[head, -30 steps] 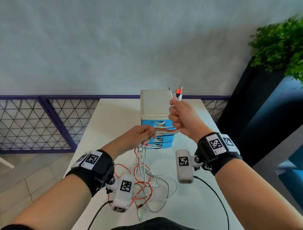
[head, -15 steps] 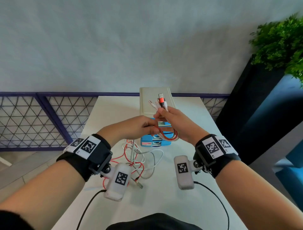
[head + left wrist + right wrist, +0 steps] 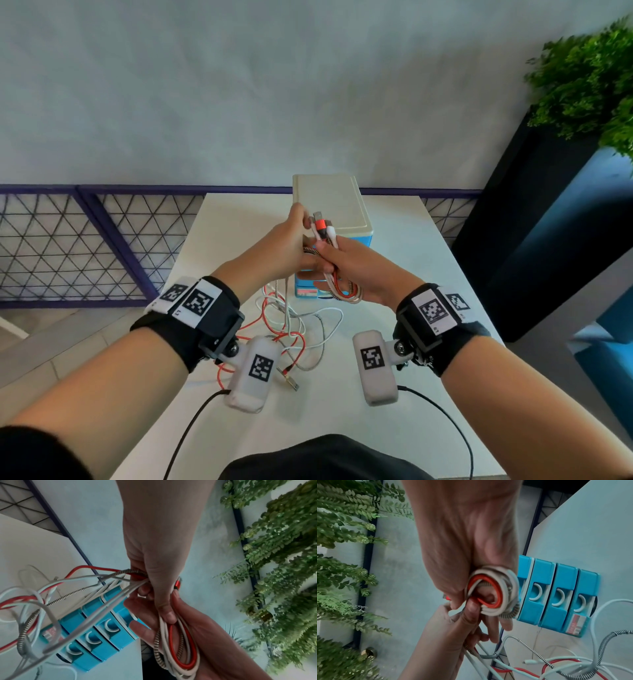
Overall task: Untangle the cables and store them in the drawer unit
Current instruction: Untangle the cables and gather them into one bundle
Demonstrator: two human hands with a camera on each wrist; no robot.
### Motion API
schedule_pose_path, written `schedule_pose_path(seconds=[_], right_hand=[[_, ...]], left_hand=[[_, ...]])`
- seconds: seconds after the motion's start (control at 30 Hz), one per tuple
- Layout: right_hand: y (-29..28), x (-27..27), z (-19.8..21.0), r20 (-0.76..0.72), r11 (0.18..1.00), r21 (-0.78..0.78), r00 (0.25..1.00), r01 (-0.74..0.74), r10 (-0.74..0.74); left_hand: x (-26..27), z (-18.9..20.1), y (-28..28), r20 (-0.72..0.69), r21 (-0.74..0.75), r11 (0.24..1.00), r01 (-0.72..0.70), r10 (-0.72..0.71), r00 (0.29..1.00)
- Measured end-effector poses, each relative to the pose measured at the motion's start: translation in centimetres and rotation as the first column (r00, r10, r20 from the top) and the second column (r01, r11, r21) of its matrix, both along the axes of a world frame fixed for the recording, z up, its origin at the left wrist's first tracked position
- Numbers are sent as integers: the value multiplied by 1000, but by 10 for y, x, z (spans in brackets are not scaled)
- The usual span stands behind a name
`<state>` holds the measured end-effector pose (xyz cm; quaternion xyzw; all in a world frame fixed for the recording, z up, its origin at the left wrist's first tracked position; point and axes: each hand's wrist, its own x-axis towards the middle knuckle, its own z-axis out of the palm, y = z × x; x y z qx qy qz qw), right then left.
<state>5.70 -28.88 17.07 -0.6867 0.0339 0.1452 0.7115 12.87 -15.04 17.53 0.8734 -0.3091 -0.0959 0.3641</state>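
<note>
Red, white and braided cables [image 3: 345, 292] are looped into a small coil that my right hand [image 3: 346, 263] grips, with the plugs [image 3: 322, 228] sticking up above its fingers. My left hand [image 3: 294, 240] pinches the strands next to the plugs; in the left wrist view its thumb [image 3: 166, 612] presses on the coil [image 3: 180, 650]. The right wrist view shows the coil [image 3: 489, 592] wrapped around my right hand's fingers. The rest of the cables [image 3: 291, 322] trail down in a tangle on the table. The drawer unit [image 3: 330, 202], beige on top with blue drawers [image 3: 96, 628], stands just behind both hands, drawers closed.
The white table [image 3: 404, 246] ends at a purple mesh railing [image 3: 85, 240] on the left and behind. A dark planter with a green plant [image 3: 589, 78] stands at the right. A loose metal plug [image 3: 289, 377] lies near the left wrist camera.
My right hand has lowered the plug ends from above the drawer unit. My left hand has come up to meet it, and more cable has been drawn off the table into the coil.
</note>
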Motion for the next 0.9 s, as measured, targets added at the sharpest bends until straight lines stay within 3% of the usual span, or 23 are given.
schedule_pose_path(seconds=[0.1,0.2,0.4,0.53,0.63,0.77,0.9], right_hand=[[0,1,0,-84,999,-11,995,-46,45],[-2,0,0,-122,992,-39,986,-123,117],[-12,2,8,-109,916,-303,964,-265,243],[-19,1,6,-94,935,-297,980,-194,173],[-19,2,2,-69,941,-312,991,-134,118],[-16,3,-1,-56,948,-302,995,-97,84],[-16,6,-10,-61,969,-233,996,-82,70]], left_hand=[[-1,-2,1,71,63,997,41,-45,996],[-4,-2,0,53,87,992,96,-101,993],[-7,-5,-2,30,116,987,110,-114,993],[2,-9,4,-151,72,991,116,-104,983],[6,-15,6,-208,103,992,68,-46,977],[5,-28,2,-95,195,976,99,-82,992],[3,-41,3,-69,108,989,102,-95,993]])
